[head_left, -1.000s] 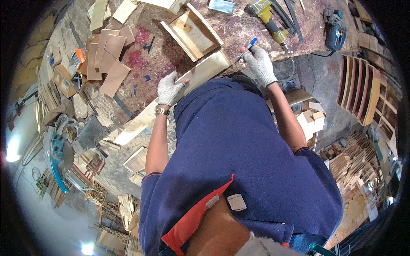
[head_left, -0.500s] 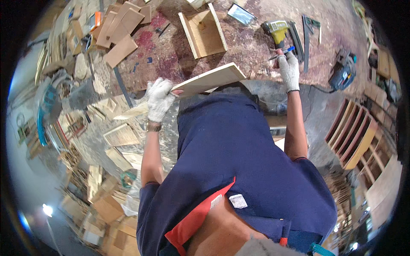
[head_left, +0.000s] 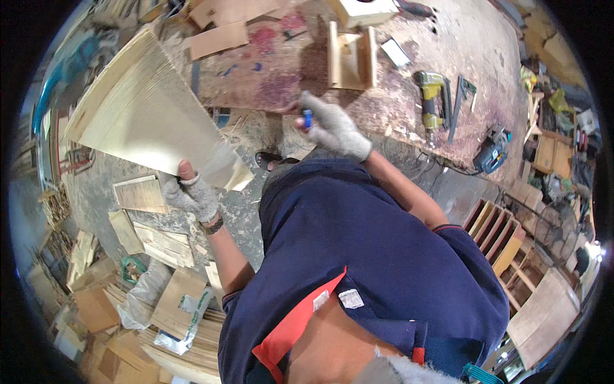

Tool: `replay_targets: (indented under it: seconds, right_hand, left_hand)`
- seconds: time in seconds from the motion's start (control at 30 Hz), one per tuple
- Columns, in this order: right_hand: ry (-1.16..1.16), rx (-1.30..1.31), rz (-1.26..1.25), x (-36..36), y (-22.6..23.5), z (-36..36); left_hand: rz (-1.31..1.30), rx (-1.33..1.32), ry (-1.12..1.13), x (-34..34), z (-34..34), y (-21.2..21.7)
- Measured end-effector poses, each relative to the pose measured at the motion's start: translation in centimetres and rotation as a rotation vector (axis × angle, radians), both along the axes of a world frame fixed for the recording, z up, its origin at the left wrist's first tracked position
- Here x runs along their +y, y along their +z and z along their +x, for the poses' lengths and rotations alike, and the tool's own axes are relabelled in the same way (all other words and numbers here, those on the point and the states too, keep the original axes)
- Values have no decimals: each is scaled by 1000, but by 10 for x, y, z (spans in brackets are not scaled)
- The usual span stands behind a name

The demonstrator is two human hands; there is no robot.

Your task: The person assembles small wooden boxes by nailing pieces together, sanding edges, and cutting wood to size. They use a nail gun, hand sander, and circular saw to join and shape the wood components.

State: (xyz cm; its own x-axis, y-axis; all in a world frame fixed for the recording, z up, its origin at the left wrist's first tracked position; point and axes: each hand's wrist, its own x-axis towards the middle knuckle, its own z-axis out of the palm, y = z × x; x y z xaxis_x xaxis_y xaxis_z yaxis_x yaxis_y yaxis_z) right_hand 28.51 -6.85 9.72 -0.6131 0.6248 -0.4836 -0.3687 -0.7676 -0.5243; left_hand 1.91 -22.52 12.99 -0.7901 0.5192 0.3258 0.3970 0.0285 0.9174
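Large pale board [head_left: 144, 118] is gripped at its lower corner by the left hand [head_left: 192, 195], raised off the counter [head_left: 268, 70]. Blue pen [head_left: 307, 119] is pinched in the right hand [head_left: 332, 128], beside it, likely for marking.

Pale matt wood panel [head_left: 147, 121] w/ fine grain; grey knit cloth gloves; rough stained wood bench [head_left: 396, 102].

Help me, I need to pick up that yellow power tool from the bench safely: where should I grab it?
Judging by its pose, grip the yellow power tool around its long body, coming from above. It lies flat on the workbench, with a metal square close on its right, so approach from the clearer left side.
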Motion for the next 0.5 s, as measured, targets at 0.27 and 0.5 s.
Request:
replay_targets:
  seconds: [0.27,0.5]
  right_hand:
    - [-81,71,579,-93,-4,-246]
    - [604,314,324,-68,57,-322]
  left_hand:
    - [-43,489,-19,-48,-31,38]
    - [280,-317,107,-119,-100,44]
